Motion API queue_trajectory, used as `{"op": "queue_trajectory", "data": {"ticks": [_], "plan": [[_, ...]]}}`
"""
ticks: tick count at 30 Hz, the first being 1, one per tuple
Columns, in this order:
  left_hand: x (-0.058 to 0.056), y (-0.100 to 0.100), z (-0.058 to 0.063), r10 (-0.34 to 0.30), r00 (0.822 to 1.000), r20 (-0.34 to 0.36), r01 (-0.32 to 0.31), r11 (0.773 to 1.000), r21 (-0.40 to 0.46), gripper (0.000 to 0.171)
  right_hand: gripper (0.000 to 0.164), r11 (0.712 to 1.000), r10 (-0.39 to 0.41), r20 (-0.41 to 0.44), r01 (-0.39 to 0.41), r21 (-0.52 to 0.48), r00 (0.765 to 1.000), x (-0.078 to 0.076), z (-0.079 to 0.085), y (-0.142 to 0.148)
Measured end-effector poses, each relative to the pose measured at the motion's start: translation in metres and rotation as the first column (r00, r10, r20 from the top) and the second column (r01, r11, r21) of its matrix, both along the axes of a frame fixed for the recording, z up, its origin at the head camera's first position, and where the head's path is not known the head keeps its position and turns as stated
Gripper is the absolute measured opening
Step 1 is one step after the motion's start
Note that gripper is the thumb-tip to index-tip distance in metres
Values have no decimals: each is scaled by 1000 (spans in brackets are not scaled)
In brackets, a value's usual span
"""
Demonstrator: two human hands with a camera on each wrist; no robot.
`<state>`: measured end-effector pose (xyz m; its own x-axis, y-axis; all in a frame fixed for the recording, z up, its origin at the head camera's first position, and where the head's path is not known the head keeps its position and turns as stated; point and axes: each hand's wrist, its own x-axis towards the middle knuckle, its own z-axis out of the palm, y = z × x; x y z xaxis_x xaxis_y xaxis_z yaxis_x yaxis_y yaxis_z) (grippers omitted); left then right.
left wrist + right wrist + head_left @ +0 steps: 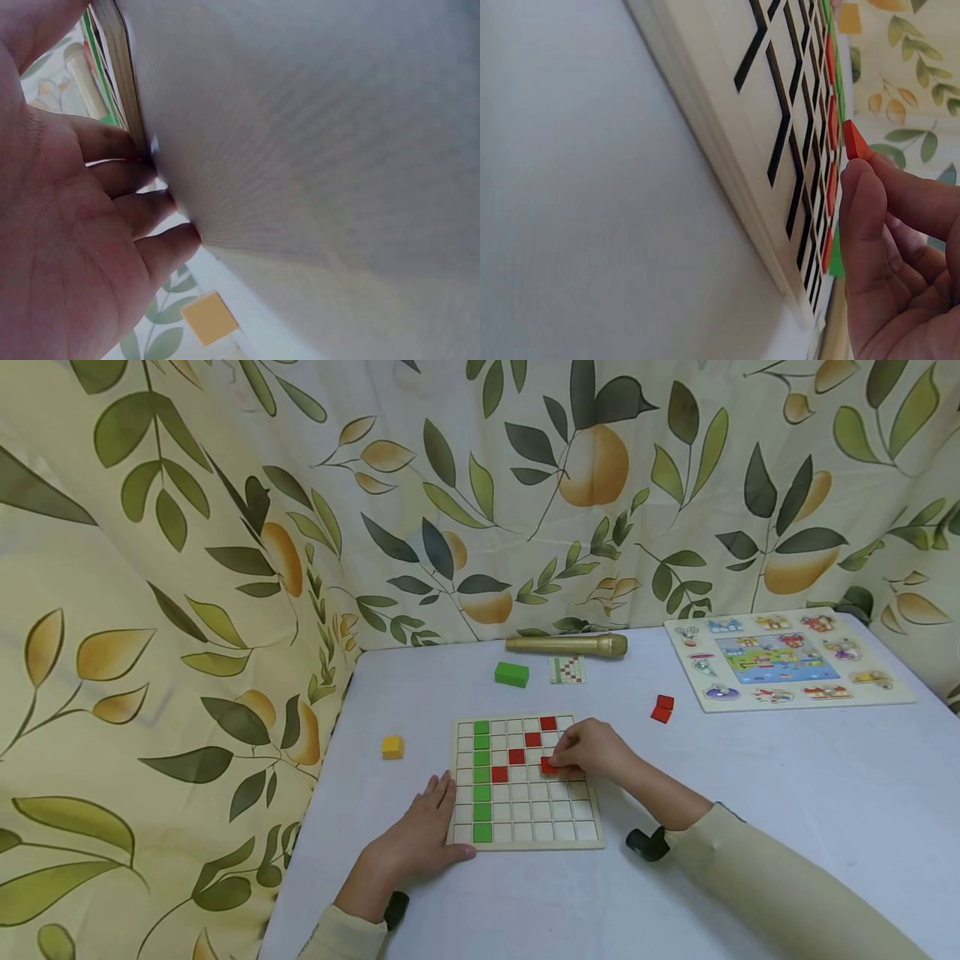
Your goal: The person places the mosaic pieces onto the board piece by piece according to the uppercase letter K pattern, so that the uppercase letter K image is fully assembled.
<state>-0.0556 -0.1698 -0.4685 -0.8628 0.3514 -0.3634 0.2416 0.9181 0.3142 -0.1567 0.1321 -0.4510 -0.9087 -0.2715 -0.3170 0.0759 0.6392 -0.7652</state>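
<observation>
A square wooden grid board (525, 847) lies on the table, with green tiles (482, 774) down one column and several red tiles (517, 757) in a diagonal line. My right hand (592, 748) is over the board's right half and pinches a red tile (856, 141) between thumb and fingertips. In the right wrist view that tile is held tilted above the grid. At the board's left side rests my left hand (416, 835), fingers extended along the edge and thumb near the lower left corner. In the left wrist view its fingertips (176, 244) touch the tabletop.
Left of the board is a yellow block (392, 747). Behind it lie a green block (512, 674), a small pattern card (567, 670) and a gold microphone-shaped object (566, 646). Two loose red tiles (662, 708) and a picture puzzle board (787, 658) are to the right.
</observation>
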Motion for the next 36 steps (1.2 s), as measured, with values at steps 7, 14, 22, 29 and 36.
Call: {"op": "queue_trajectory", "data": {"ticks": [7, 14, 22, 29, 36], "plan": [[1, 0, 2, -5, 1000, -6, 5, 1000, 17, 106, 14, 1000, 15, 7, -15, -13, 1000, 4, -1, -9], [0, 0, 2, 2, 1000, 3, -2, 1000, 11, 107, 14, 999, 32, -2, -32, -19, 999, 9, -3, -18], [-1, 0, 3, 6, 1000, 9, -6, 1000, 1, 106, 14, 998, 53, -30, -54, -41, 998, 16, -1, -29], [-1, 1, 2, 11, 1000, 4, -11, 1000, -2, 106, 14, 997, 53, -25, -55, -55, 998, 19, -8, -35], [-1, 1, 1, 17, 1000, 6, -17, 1000, -7, 107, 17, 997, 62, -25, -62, -37, 998, 23, -12, -41]]}}
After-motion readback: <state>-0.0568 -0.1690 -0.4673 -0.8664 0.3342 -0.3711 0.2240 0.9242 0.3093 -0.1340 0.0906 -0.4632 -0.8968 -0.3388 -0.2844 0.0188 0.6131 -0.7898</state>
